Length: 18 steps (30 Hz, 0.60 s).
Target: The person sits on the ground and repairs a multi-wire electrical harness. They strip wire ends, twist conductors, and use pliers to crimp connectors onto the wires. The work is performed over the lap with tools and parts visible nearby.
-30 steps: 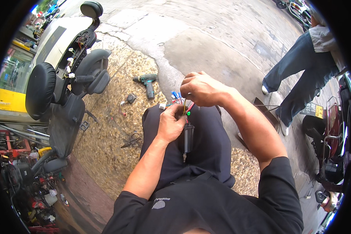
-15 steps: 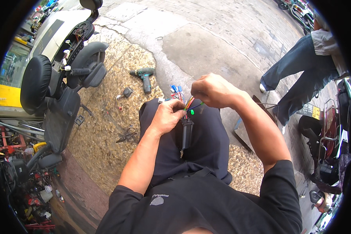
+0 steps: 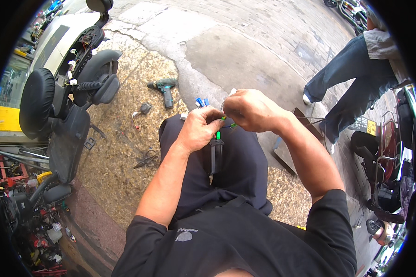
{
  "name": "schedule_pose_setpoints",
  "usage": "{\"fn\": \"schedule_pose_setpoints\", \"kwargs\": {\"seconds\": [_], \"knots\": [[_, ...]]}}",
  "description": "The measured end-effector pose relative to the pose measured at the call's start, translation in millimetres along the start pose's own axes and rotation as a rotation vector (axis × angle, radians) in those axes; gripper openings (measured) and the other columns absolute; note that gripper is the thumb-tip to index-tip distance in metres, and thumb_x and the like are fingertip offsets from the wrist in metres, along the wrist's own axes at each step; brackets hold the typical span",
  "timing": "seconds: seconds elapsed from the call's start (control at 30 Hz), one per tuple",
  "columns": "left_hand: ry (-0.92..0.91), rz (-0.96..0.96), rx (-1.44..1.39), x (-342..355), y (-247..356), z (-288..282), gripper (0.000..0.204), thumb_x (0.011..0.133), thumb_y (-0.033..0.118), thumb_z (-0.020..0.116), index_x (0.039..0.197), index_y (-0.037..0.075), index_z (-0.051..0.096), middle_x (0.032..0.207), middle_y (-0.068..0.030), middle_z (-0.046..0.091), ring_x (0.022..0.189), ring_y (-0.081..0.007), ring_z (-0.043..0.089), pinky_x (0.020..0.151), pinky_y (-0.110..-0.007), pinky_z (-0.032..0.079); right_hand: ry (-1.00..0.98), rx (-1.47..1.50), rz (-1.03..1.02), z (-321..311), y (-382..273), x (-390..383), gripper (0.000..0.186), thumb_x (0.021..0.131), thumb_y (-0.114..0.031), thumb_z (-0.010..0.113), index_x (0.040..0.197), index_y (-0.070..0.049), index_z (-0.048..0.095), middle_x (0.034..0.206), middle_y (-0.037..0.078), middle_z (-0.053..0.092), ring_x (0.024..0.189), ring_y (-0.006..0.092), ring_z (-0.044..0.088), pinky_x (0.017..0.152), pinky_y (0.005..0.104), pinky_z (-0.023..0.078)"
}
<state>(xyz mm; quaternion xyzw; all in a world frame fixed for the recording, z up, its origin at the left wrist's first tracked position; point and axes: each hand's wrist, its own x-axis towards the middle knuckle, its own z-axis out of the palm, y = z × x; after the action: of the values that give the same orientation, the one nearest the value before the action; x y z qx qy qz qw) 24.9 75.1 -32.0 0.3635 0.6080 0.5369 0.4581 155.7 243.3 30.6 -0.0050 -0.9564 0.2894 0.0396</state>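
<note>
Between my thighs rests a black finned controller box (image 3: 216,156), its wires rising toward my hands. My left hand (image 3: 198,129) pinches part of that wire bundle between thumb and fingers. Close beside it, my right hand (image 3: 249,110) is closed with fingers curled down; a whitish piece shows at its fingertips, but what it grips is mostly hidden. A bright green connector (image 3: 218,135) sits just above the box, and smaller green bits show between the hands. Blue wire connectors (image 3: 201,102) stick up behind my left fingers, with a white plug (image 3: 184,117) left of them.
On the ground ahead lie a cordless drill (image 3: 166,90), a small dark part with wires (image 3: 144,109) and black scissors-like pliers (image 3: 146,159). A partly stripped electric scooter (image 3: 74,124) stands left. At right, a person in jeans (image 3: 351,78) stands near a metal sheet (image 3: 286,152).
My right hand has come lower and closer to my left, and a whitish piece now shows at its fingertips. The spread coloured wires between the hands are now mostly covered. The view has shifted slightly.
</note>
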Motion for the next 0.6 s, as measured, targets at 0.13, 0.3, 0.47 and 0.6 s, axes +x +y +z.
{"fn": "schedule_pose_setpoints", "kwargs": {"seconds": [0.13,0.3,0.47,0.6], "knots": [[0.017,0.043,0.003,0,1,3,0.012,0.088,-0.001,0.069,0.100,-0.003,0.072,0.089,-0.0048,0.072,0.079,-0.0093,0.064,0.071,-0.028,0.053,0.036,0.011,-0.030,4,0,-2,0.008,0.081,-0.006,0.067,0.081,-0.002,0.061,0.078,0.018,0.062,0.080,0.0409,0.061,0.071,0.0475,0.049],[0.067,0.052,0.053,1,2,8,0.012,0.085,0.001,0.070,0.097,-0.002,0.071,0.089,-0.0077,0.073,0.080,-0.0108,0.066,0.071,-0.029,0.054,0.046,-0.009,-0.023,4,0,-6,0.009,0.083,-0.011,0.063,0.081,-0.002,0.061,0.080,0.020,0.065,0.081,0.0426,0.065,0.070,0.0494,0.052],[0.115,0.133,0.194,-1,6,15,0.008,0.087,0.000,0.072,0.094,0.000,0.068,0.087,-0.0036,0.072,0.080,-0.0077,0.064,0.072,-0.026,0.053,0.051,-0.035,-0.023,6,2,-7,0.009,0.083,-0.011,0.064,0.081,-0.003,0.061,0.079,0.021,0.065,0.079,0.0426,0.065,0.069,0.0493,0.052],[0.132,0.151,0.223,-1,11,17,0.010,0.085,0.000,0.074,0.092,0.000,0.067,0.083,-0.0040,0.071,0.077,-0.0075,0.064,0.070,-0.027,0.054,0.072,-0.003,-0.032,8,2,-10,0.010,0.083,-0.011,0.064,0.080,-0.002,0.061,0.078,0.021,0.065,0.078,0.0429,0.065,0.068,0.0494,0.052]]}}
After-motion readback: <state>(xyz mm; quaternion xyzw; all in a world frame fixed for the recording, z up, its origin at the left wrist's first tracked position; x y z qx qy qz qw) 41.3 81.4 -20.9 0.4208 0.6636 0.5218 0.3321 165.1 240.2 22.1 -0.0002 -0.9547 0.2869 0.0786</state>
